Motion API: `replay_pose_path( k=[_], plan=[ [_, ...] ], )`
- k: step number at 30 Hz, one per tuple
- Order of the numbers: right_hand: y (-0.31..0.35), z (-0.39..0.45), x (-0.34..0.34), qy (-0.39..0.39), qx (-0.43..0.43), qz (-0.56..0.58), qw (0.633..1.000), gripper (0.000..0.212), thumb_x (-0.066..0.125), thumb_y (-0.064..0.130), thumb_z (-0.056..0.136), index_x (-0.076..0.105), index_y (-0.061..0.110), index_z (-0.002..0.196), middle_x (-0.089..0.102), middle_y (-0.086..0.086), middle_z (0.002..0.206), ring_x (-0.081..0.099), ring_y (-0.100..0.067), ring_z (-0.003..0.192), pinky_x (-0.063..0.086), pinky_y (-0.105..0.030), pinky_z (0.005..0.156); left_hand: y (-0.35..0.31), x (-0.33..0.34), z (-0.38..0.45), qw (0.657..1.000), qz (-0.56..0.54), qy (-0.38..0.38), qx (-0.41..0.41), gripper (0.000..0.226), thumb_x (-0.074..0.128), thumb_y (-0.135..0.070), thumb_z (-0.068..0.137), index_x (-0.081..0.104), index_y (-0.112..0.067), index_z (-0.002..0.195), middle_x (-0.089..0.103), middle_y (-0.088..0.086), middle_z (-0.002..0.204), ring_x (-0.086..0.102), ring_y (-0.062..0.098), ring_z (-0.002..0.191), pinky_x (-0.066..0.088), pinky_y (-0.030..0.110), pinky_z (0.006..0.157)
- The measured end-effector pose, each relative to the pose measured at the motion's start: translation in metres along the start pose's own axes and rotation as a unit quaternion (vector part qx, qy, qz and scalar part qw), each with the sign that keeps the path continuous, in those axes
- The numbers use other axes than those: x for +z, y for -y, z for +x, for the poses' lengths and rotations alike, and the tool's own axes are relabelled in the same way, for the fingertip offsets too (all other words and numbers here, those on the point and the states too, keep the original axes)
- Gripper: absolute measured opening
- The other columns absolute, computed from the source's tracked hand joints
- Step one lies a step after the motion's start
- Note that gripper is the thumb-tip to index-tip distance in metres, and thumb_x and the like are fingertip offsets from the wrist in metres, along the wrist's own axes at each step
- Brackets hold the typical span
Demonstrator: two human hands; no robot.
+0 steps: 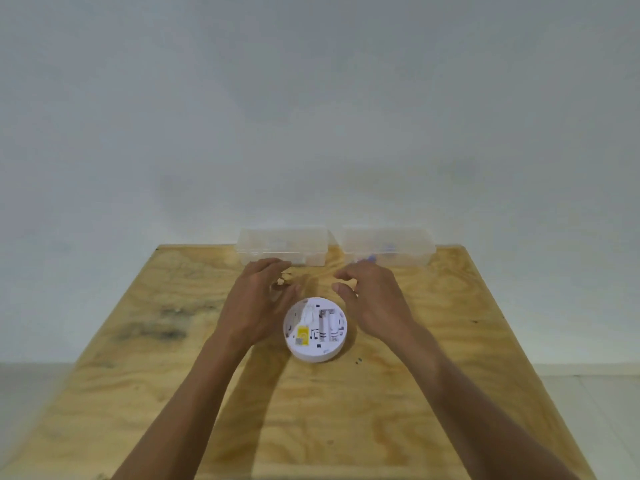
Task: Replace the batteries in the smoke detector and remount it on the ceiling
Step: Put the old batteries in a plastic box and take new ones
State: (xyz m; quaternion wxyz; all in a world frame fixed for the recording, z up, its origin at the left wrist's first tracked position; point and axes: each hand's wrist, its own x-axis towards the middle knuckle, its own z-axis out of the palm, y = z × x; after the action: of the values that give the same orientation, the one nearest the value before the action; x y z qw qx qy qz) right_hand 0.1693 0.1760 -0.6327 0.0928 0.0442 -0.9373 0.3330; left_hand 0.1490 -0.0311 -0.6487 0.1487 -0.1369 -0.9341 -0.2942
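Your smoke detector [315, 329] lies back-side up on the plywood table [433, 393], near the middle, with its battery bay exposed; two pale cylinders sit side by side in that bay, probably batteries, though the blur makes it hard to be sure. A yellow label shows on the left part of the back.

Your left hand [258, 303] hovers just left of the detector, fingers loosely spread and holding nothing. Your right hand [372, 299] hovers just right of it, fingers gently curved and apart, also gripping nothing. Neither hand plainly touches the casing.

At the far edge of the table, against the wall [311, 116], stand two clear plastic boxes side by side. The left box [282, 245] has its lid on, and its contents are too faint to make out. The right box [388, 245] holds something small and bluish-purple near its front left corner.
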Motion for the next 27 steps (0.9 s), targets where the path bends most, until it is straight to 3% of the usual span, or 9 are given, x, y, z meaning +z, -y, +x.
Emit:
replay_pose_path(
  k=[6, 8, 10, 13, 16, 20, 23, 27],
  plan=[
    [0.031, 0.033, 0.024, 0.006, 0.068, 0.088, 0.994, 0.013, 0.066, 0.018, 0.092, 0.075, 0.01, 0.092, 0.072, 0.001, 0.086, 0.065, -0.006, 0.074, 0.043, -0.011, 0.063, 0.038, -0.007, 0.009, 0.998, 0.04, -0.028, -0.047, 0.051, 0.075, -0.027, 0.089, 0.062, -0.01, 0.136, 0.062, 0.01, 0.138, 0.052, 0.028, 0.132, 0.045, 0.041, 0.106],
    [0.037, 0.05, 0.033, 0.011, 0.127, 0.112, 0.986, 0.026, 0.066, 0.021, 0.092, 0.074, 0.004, 0.074, 0.074, -0.003, 0.075, 0.071, -0.015, 0.077, 0.046, -0.016, 0.066, 0.051, -0.008, 0.021, 0.996, 0.071, -0.026, -0.049, 0.053, 0.076, -0.025, 0.089, 0.06, -0.01, 0.137, 0.06, 0.011, 0.14, 0.05, 0.03, 0.133, 0.046, 0.045, 0.106],
    [0.039, 0.067, 0.045, 0.027, 0.19, 0.13, 0.973, 0.044, 0.065, 0.029, 0.092, 0.062, 0.004, 0.056, 0.065, -0.006, 0.057, 0.069, -0.023, 0.069, 0.047, -0.023, 0.07, 0.063, -0.007, 0.036, 0.994, 0.102, -0.015, -0.04, 0.056, 0.077, -0.023, 0.087, 0.059, -0.01, 0.138, 0.059, 0.012, 0.141, 0.05, 0.033, 0.133, 0.047, 0.049, 0.104],
    [0.039, 0.086, 0.06, 0.024, 0.294, 0.201, 0.934, 0.042, 0.064, 0.039, 0.091, 0.067, 0.0, 0.074, 0.069, -0.01, 0.066, 0.066, -0.024, 0.061, 0.055, -0.032, 0.064, 0.076, -0.004, 0.056, 0.99, 0.137, 0.007, -0.024, 0.058, 0.078, -0.019, 0.086, 0.057, -0.012, 0.14, 0.057, 0.012, 0.143, 0.048, 0.033, 0.135, 0.045, 0.048, 0.104],
    [0.039, 0.094, 0.072, 0.001, 0.364, 0.321, 0.874, 0.04, 0.062, 0.033, 0.095, 0.068, -0.005, 0.086, 0.065, -0.01, 0.058, 0.053, -0.017, 0.042, 0.047, -0.024, 0.045, 0.086, -0.001, 0.071, 0.99, 0.139, 0.018, -0.015, 0.054, 0.076, -0.019, 0.088, 0.058, -0.013, 0.139, 0.058, 0.011, 0.142, 0.046, 0.033, 0.135, 0.043, 0.047, 0.105],
    [0.038, 0.097, 0.074, 0.001, 0.393, 0.404, 0.826, 0.027, 0.06, 0.023, 0.098, 0.064, 0.0, 0.085, 0.058, -0.008, 0.054, 0.047, -0.016, 0.045, 0.043, -0.024, 0.043, 0.098, 0.003, 0.079, 0.99, 0.143, 0.021, 0.0, 0.055, 0.08, -0.024, 0.083, 0.062, -0.013, 0.134, 0.061, 0.008, 0.137, 0.05, 0.033, 0.131, 0.045, 0.048, 0.103],
    [0.037, 0.099, 0.07, 0.014, 0.408, 0.45, 0.794, 0.014, 0.058, 0.016, 0.099, 0.064, 0.003, 0.097, 0.058, -0.009, 0.061, 0.045, -0.014, 0.047, 0.04, -0.022, 0.04, 0.103, 0.004, 0.079, 0.989, 0.15, 0.011, 0.011, 0.055, 0.081, -0.028, 0.082, 0.063, -0.016, 0.132, 0.063, 0.005, 0.134, 0.051, 0.033, 0.128, 0.046, 0.049, 0.101],
    [0.038, 0.1, 0.068, 0.005, 0.421, 0.47, 0.776, 0.018, 0.059, 0.015, 0.098, 0.064, -0.001, 0.106, 0.062, -0.012, 0.069, 0.045, -0.011, 0.046, 0.039, -0.019, 0.037, 0.104, 0.004, 0.079, 0.989, 0.149, 0.005, 0.012, 0.054, 0.079, -0.031, 0.083, 0.063, -0.019, 0.133, 0.062, 0.002, 0.135, 0.05, 0.033, 0.13, 0.045, 0.048, 0.103]
  ],
)
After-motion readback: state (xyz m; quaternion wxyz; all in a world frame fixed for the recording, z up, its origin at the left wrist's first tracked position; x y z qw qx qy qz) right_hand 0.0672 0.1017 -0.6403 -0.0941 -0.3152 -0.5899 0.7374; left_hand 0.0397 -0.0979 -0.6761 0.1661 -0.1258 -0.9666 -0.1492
